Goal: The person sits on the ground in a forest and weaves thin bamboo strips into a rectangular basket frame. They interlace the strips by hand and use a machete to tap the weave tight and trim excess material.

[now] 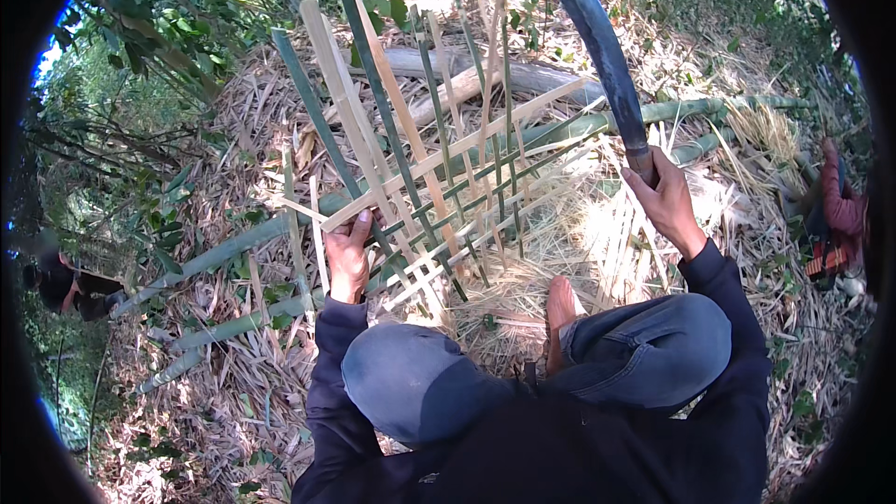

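Note:
My right hand is wrapped round the handle of a machete, whose dark curved blade points up and away from me. In front of my knees lies a lattice of woven bamboo strips, some green, some pale. At its left edge my left hand pinches the end of a pale crosswise bamboo strip, thumb on top; the other fingers are partly hidden. Long upright strips stick out past the far side of the weave. The machete is raised to the right, apart from the lattice.
Green bamboo poles lie across the ground under and beside the weave. Dry leaves and shavings cover the ground. My bare foot is close to the lattice. One person is at far left, another at far right.

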Motion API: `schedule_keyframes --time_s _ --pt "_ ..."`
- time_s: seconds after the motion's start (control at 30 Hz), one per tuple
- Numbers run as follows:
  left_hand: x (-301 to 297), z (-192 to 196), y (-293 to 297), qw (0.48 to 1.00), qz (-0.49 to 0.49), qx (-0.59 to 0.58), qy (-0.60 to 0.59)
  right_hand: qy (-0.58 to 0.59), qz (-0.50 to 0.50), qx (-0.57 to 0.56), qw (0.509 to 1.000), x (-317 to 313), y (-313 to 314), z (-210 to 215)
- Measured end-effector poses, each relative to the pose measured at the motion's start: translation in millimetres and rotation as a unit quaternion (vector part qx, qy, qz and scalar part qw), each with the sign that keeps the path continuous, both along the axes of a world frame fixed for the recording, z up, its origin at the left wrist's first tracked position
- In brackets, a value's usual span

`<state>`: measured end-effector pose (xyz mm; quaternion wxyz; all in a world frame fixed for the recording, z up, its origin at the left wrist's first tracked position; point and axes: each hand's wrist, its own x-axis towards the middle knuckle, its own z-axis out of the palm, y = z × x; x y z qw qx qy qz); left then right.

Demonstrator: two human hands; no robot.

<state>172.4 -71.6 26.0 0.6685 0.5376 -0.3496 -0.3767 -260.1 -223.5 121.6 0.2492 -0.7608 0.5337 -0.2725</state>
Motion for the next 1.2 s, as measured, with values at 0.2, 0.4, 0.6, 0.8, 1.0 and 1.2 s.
schedule_keyframes --time_s 0.2,0.4,0.6,0.8,1.0,1.2 --pt "22 -27 26 0.998 -0.006 0.034 -0.053 -0.021 0.024 0.088 0.996 16 10 -22" --pt "27 -33 50 0.995 -0.021 0.092 -0.031 -0.225 0.074 0.133 0.963 23 19 -27" --pt "32 -49 73 0.995 -0.075 0.042 0.051 -0.023 0.125 0.149 0.981 28 31 -6" --pt "25 -55 96 0.993 -0.056 0.017 0.103 0.057 0.247 0.07 0.965 52 31 29" --pt "21 -62 108 0.984 -0.059 0.035 0.167 0.074 0.277 0.052 0.956 84 37 52" --pt "10 -49 117 0.984 -0.059 0.029 0.165 0.065 0.302 0.028 0.951 100 33 61"
